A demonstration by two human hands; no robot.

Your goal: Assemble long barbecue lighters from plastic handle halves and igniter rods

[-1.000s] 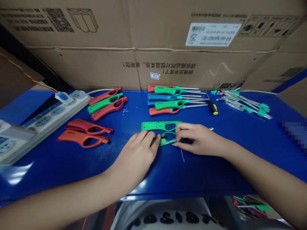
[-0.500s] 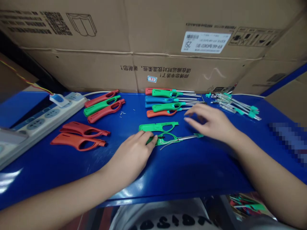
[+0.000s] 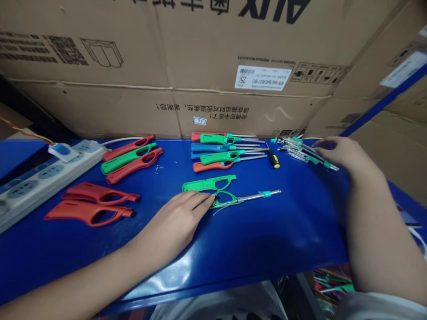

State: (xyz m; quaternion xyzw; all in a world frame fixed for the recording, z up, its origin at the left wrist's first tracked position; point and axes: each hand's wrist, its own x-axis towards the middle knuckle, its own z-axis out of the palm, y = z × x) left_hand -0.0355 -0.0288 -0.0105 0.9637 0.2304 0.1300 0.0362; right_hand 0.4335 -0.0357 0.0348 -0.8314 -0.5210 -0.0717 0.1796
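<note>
My left hand is closed on the handle of an opened green lighter half, pressing it to the blue table. A thin wire loops over its trigger ring, and a metal tube with a teal sleeve points right from it. Just behind lies the other green shell half. Over at the back right, my right hand has thumb and fingers apart at the edge of a pile of metal tubes with teal parts. Nothing shows in its grasp; the fingertips partly overlap the pile.
Several long-necked lighters lie at the back middle, beside a black-and-yellow screwdriver. Red and green handle shells and orange-red ones are on the left, near a power strip. A large cardboard box stands behind.
My right hand has moved right from the green lighter to the tube pile, uncovering the screwdriver. The teal sleeve now sits back from the tube's tip. My left hand keeps its hold.
</note>
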